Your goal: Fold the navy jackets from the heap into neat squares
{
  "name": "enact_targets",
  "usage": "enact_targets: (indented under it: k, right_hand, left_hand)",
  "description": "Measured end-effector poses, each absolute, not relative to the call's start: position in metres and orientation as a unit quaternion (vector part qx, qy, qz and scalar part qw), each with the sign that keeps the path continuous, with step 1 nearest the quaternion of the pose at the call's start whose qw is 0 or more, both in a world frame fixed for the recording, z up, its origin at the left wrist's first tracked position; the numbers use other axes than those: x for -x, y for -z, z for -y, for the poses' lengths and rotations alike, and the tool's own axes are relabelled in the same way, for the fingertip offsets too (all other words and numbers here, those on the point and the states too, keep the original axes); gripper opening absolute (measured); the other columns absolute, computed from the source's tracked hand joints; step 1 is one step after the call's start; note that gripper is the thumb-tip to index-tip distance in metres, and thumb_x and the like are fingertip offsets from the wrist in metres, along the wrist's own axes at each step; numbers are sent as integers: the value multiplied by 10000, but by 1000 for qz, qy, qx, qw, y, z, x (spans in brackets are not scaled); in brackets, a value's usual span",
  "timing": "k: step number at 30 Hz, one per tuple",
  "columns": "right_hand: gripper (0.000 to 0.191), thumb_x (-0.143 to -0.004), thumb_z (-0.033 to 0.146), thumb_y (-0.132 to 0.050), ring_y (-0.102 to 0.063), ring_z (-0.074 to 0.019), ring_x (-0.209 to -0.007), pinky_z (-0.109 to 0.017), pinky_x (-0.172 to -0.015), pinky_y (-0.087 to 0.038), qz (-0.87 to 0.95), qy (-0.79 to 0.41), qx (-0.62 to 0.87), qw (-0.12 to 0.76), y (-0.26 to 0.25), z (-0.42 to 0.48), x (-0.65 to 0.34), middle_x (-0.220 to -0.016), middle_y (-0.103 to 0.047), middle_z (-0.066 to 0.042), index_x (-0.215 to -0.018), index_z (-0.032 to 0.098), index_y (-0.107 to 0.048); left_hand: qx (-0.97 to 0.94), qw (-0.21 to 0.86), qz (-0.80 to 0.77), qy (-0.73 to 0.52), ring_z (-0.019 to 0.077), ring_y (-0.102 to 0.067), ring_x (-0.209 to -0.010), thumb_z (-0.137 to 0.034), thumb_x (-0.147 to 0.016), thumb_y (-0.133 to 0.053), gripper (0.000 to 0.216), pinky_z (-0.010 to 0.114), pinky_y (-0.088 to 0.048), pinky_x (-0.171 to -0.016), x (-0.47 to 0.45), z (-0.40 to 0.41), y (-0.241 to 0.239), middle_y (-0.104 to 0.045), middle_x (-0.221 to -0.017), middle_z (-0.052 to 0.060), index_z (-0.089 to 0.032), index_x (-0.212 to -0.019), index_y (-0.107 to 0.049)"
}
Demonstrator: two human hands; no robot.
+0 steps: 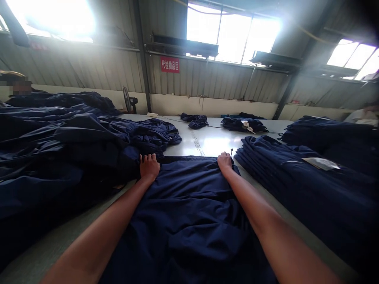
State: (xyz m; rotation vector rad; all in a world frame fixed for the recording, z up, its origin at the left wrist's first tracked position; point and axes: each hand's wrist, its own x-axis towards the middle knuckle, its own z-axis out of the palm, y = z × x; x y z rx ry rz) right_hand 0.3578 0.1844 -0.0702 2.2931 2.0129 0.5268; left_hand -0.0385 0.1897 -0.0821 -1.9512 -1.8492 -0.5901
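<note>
Two hands on the far hem of the navy garment [189, 159], left hand [149, 166] and right hand [224, 161] curled narrow, whether they're pinching I can't tell, and I'd judge this flattening step calls for squaring that hem.

A dark blue cloth garment [186, 221] lies flat on the worktop [207, 144], stretched out long in front of the person. It is soft and a bit crumpled, with small folds and bumps across the middle. Its far edge runs nearly straight and has a darker band along it. The left hand [149, 166] has its fingers curled over that far edge. The right hand [224, 161] pinches the same edge at the other corner. The near end goes down out of view.
</note>
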Motion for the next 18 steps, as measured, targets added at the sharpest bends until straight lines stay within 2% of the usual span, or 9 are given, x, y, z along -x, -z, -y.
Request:
enact_targets:
  k: [3,6,9,12,15,18]
  right_hand:
    - [350,-1026,180,-464,-527,-386,-1325,-554,-1057,-419,-656,-177,-734,6,70,-180,-360,-1348,-629,-313,-1274,89,-693]
    - [420,-1021,156,-383,-564,-382,-1292,-560,-1034,-407,-648,-162,-744,-6,72,-177,-366,-1352,-639,-301,-1331,102,-662]
    - [432,-1039,162,-345,-649,-349,-1180,-506,-957,-465,-644,-139,-752,-11,76,-174,-373,-1312,-659,-285,-1356,118,-635]
    - [409,-1064,192,-349,-642,-338,-1211,-465,-946,-487,-650,-130,-749,-14,78,-173,-379,-1341,-643,-265,-1375,144,-611]
    - [378,-1073,184,-367,-627,-320,-1246,-471,-1021,-455,-661,-128,-740,-16,75,-173,-383,-1328,-654,-237,-1364,162,-607]
    - [336,-1091,264,-417,-638,-306,-1224,-448,-1016,-462,-672,-123,-730,-23,67,-172,-390,-1305,-668,-210,-1359,168,-595]
  left_hand:
    - [688,195,666,213,397,-548,-1238,-233,-945,-465,426,554,-322,-1162,37,-187,79,-650,-1239,252,-56,-1263,-686]
    - [692,199,663,207,395,-523,-1273,-242,-940,-475,369,542,-332,-1144,36,-183,77,-641,-1260,237,-102,-1181,-717]
    - [695,208,658,202,376,-526,-1281,-240,-942,-477,379,528,-264,-1196,35,-182,76,-661,-1268,221,-109,-1226,-691]
    - [696,216,657,196,351,-594,-1197,-240,-970,-451,393,523,-184,-1235,35,-183,76,-724,-1156,204,-91,-1264,-664]
    - [692,224,659,193,336,-644,-1120,-213,-994,-397,409,522,-211,-1212,35,-184,78,-752,-1080,189,-98,-1294,-650]
    - [691,237,656,192,340,-654,-1102,-178,-1003,-349,436,516,-262,-1175,35,-186,78,-750,-1113,197,-94,-1304,-653]
